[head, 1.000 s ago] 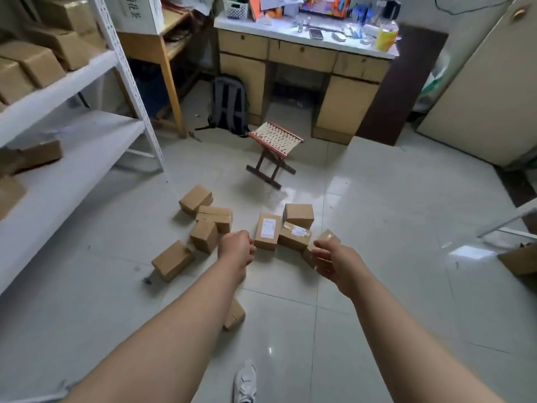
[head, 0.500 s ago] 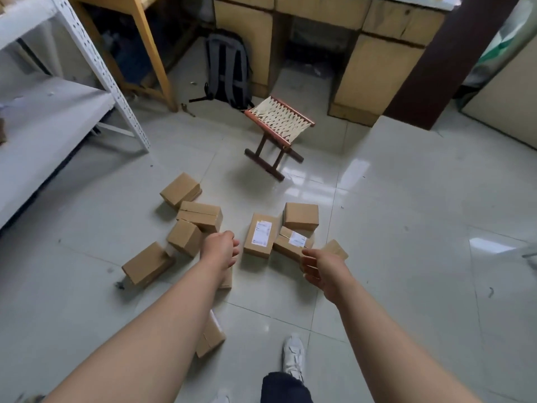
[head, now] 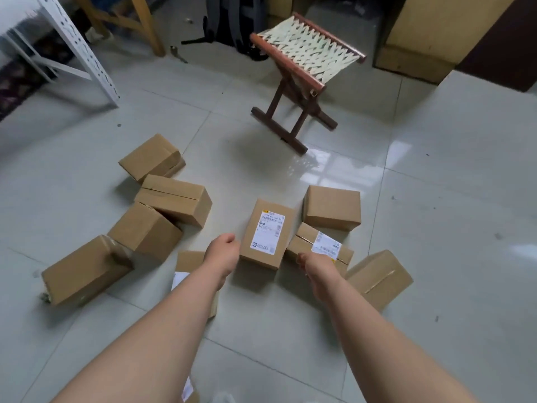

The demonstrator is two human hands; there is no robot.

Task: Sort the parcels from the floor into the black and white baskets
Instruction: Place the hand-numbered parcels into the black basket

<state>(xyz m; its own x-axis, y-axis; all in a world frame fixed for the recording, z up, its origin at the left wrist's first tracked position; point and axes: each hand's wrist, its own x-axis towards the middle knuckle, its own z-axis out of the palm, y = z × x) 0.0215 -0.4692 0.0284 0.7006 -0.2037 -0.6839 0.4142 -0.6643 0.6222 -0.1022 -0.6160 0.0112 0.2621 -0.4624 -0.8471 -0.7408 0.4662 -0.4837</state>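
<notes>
Head view, looking down at the tiled floor point(head: 436, 199). The brown carton parcels all lie on it.

- Far beyond and left of the left fingers: white shelf post point(head: 87, 53).
- Well left of the left fingers: end parcel point(head: 84, 271), tilted, its upper corner touching the tilted parcel point(head: 145, 231).
- Beyond those two: seamed parcel point(head: 174, 199), tape seam facing up. The rear parcel point(head: 151, 157) sits against its far edge.
- Just behind the left fingers, under the wrist: half-hidden parcel point(head: 189, 263), with a white label corner showing beside the forearm.
- Left hand point(head: 222, 254): fingers point(head: 229, 238) curled into a loose fist with nothing in them.
- Just right of the left fingers: labelled parcel point(head: 267, 234), label facing up. Cannot tell whether the thumb touches its left edge.
- Well beyond both sets of fingers: folding stool point(head: 305, 68) with a woven seat, standing upright.
- Right hand point(head: 316, 267): seen from the back, fingers point(head: 300, 258) curled under, nothing seen in their grasp.
- Directly under and just beyond the right fingers: small labelled parcel point(head: 319, 245). Contact cannot be told.
- Further beyond the right fingers: plain parcel point(head: 331, 207), touching the small labelled parcel.
- Just right of the right fingers, beside the wrist: taped parcel point(head: 380, 277), tilted.
- Far beyond and right of the right fingers: desk point(head: 421, 33).
</notes>
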